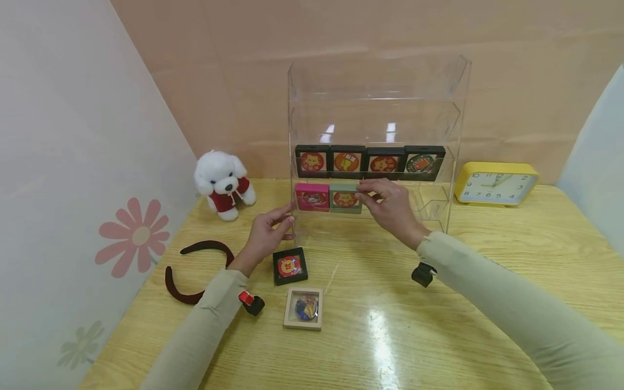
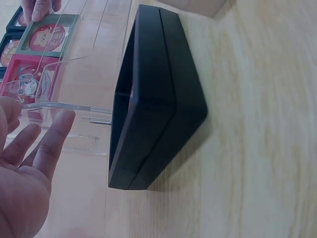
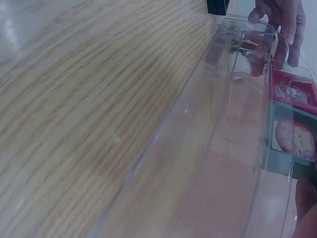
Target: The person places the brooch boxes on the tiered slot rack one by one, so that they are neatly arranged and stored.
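A clear acrylic tiered rack [image 1: 380, 122] stands on the table. At the right side of a green square frame [image 1: 345, 198] with a round red badge, my right hand [image 1: 390, 208] pinches its edge between thumb and fingers. The green frame sits in a lower tier, beside a pink frame [image 1: 312, 197]. My left hand [image 1: 267, 233] holds the left side edge of the rack, also seen in the left wrist view, where the fingers [image 2: 52, 139] lie along the clear panel. Just below that hand, a black frame [image 1: 290, 266] with a red badge lies on the table.
Several black frames [image 1: 370, 162] line the tier above. A light wooden frame [image 1: 303, 309] lies nearer me. A dark headband [image 1: 207, 244] and a white plush dog [image 1: 225, 184] are at the left; a yellow clock [image 1: 496, 184] stands right of the rack.
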Action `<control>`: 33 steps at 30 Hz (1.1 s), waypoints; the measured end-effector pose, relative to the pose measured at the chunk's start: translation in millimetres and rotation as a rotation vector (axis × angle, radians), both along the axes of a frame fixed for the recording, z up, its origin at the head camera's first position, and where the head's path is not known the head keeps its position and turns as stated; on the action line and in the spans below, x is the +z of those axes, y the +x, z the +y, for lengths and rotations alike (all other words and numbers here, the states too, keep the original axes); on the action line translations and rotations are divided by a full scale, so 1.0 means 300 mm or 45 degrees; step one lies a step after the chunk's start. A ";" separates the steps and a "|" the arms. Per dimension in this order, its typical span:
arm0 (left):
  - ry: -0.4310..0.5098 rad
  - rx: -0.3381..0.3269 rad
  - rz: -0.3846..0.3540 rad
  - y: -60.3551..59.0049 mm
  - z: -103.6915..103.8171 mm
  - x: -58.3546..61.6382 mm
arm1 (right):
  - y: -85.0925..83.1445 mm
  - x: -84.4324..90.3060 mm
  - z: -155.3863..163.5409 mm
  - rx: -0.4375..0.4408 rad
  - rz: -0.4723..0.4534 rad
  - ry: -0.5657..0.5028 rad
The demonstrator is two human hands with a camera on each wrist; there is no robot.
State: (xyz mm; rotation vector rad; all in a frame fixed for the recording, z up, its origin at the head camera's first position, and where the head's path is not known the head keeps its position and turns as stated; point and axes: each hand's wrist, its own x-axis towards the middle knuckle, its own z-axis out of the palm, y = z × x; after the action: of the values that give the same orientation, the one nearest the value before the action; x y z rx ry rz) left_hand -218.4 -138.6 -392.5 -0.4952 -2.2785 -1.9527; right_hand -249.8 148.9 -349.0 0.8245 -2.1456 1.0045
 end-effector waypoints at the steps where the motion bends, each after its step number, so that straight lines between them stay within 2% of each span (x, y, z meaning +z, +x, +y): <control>1: 0.002 -0.003 0.001 0.001 0.000 0.000 | -0.001 -0.001 -0.001 -0.002 -0.003 -0.001; 15: 0.004 -0.024 -0.024 -0.009 -0.001 0.007 | 0.004 -0.003 0.008 0.009 -0.018 0.002; 23: -0.023 -0.023 -0.036 0.049 0.011 0.084 | 0.012 -0.001 0.012 0.013 0.008 0.023; 30: -0.018 -0.029 -0.039 0.056 0.013 0.092 | 0.041 0.022 0.004 -0.031 0.065 0.040; 33: -0.013 -0.034 -0.041 0.055 0.013 0.091 | 0.070 0.029 -0.015 -0.005 0.117 0.052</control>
State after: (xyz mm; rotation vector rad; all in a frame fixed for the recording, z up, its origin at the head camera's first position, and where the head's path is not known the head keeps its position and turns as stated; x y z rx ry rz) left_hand -202.0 -134.8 -365.2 -0.5009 -2.3141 -1.9764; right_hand -228.9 144.5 -340.2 0.8691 -2.0950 0.9061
